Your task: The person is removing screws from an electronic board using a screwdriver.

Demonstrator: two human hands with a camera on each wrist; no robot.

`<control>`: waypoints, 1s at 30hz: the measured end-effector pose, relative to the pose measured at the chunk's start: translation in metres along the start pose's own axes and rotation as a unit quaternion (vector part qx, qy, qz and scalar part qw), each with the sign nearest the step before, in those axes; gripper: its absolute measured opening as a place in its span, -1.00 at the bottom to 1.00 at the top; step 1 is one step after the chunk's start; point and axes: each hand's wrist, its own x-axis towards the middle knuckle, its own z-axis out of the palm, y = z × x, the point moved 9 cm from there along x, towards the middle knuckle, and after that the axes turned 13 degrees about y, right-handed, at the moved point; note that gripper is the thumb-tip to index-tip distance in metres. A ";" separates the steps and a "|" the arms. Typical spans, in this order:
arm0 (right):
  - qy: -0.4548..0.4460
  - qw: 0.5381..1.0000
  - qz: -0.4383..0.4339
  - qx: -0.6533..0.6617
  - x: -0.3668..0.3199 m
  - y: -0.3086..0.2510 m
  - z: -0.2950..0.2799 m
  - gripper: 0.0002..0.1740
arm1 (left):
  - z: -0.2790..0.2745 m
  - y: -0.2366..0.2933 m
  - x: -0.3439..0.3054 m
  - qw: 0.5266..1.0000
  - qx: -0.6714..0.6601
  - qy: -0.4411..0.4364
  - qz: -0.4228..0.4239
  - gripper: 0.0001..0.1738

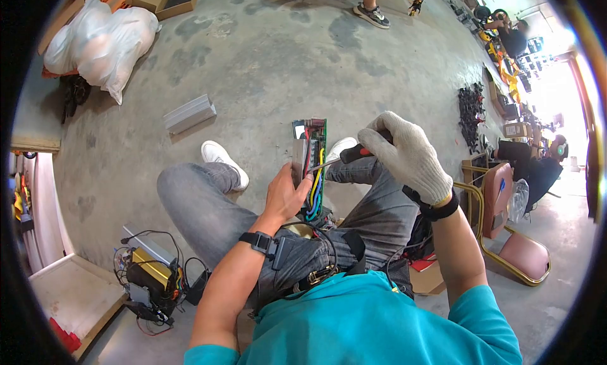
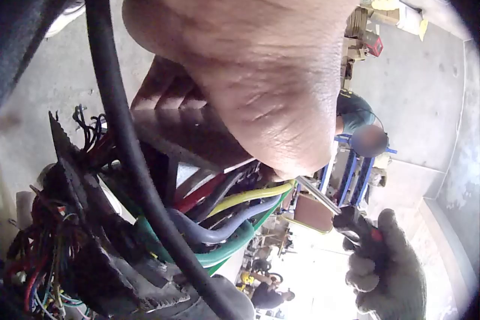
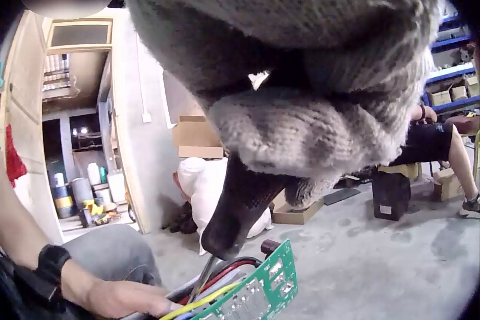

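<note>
My bare left hand (image 1: pixel 286 194) grips a green circuit board (image 1: pixel 324 134) with a grey metal block (image 1: pixel 298 157) along its side, held over my lap. Yellow, blue, red and green wires (image 1: pixel 315 191) run along the board. My gloved right hand (image 1: pixel 404 151) is curled round the dark handle of a screwdriver (image 1: pixel 351 154); its metal shaft reaches down to the board beside my left thumb. In the right wrist view the board (image 3: pixel 282 275) lies below the screwdriver handle (image 3: pixel 241 211), the shaft's tip hidden among the wires. The left wrist view shows yellow wire (image 2: pixel 247 196) under my left hand (image 2: pixel 247 57).
A silver metal housing (image 1: pixel 190 114) lies on the floor ahead. White plastic bags (image 1: pixel 101 42) are at the far left. Wired electronics with a yellow case (image 1: pixel 150 267) sit left of my leg. A pink chair (image 1: pixel 522 256) stands at the right, with people beyond it.
</note>
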 end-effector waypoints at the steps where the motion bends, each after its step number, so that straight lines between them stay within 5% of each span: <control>1: -0.010 1.000 0.001 0.013 0.000 -0.001 0.001 -0.66 | -0.001 0.000 0.000 1.000 0.000 -0.002 -0.010 -0.37; 9: -0.044 0.997 -0.011 0.055 -0.006 0.000 0.009 -0.69 | 0.000 -0.004 0.005 0.999 0.002 0.025 0.041 -0.46; 21: -0.085 0.993 -0.081 0.015 -0.006 -0.014 0.004 -0.72 | 0.010 -0.015 0.003 0.993 -0.096 -0.052 -0.048 -0.30; 30: -0.114 0.984 -0.137 -0.022 -0.016 -0.028 0.007 -0.74 | 0.011 -0.014 0.001 0.994 -0.100 -0.032 -0.034 -0.47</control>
